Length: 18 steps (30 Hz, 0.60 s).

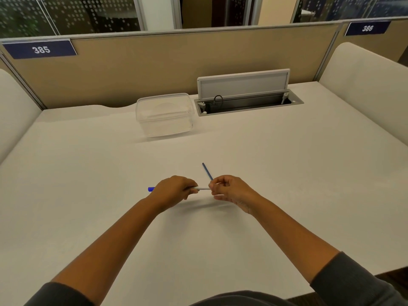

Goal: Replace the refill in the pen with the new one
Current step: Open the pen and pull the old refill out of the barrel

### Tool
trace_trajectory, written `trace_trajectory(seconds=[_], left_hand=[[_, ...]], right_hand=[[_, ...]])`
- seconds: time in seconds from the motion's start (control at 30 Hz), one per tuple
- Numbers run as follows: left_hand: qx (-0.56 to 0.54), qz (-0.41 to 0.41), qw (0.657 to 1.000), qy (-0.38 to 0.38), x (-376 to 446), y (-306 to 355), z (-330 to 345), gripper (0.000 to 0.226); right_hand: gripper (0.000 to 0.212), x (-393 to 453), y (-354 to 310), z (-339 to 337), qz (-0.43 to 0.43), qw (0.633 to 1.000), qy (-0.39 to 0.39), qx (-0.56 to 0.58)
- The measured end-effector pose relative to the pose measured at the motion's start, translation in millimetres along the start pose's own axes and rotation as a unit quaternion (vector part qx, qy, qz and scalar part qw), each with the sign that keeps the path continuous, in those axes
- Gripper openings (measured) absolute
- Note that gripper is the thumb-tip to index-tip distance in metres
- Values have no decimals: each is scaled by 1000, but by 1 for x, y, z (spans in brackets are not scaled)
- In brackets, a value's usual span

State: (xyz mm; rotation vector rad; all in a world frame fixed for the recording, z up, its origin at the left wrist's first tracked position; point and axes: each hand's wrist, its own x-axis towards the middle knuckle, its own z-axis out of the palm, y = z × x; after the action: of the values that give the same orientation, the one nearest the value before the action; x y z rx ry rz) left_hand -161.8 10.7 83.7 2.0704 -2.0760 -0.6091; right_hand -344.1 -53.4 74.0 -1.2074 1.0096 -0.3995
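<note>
A white pen (203,188) with a blue end cap (151,189) lies level just above the white desk (110,162). My left hand (174,189) grips its barrel, with the blue cap sticking out to the left. My right hand (229,189) pinches the pen's right end. A thin blue refill (207,171) also sits in my right hand's fingers, pointing up and away to the left. The pen's tip is hidden by my right fingers.
A clear plastic box (164,114) with its lid on stands at the back middle of the desk. To its right is an open cable hatch (248,100) with a raised flap. Beige partitions enclose the desk at the back and both sides.
</note>
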Motion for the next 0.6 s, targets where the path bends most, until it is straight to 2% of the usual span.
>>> trace_trajectory(seconds=[0.1,0.2,0.37,0.6], left_hand=[[0,-3,1000,5,-1,-1,3,23],[-8,-1,1000,15,-1,1,2,22],[8,5,1000,14,0,1,0,23],[6,0,1000,15,-1,0,1,22]], right_hand=[[36,-1,-3,7,64,997,7,-41],[43,-3,-5,7,78,995,22,-59],[32,-4,-4,5,30,995,10,-96],[1,-3,-2,1,-39,993,2,-107]])
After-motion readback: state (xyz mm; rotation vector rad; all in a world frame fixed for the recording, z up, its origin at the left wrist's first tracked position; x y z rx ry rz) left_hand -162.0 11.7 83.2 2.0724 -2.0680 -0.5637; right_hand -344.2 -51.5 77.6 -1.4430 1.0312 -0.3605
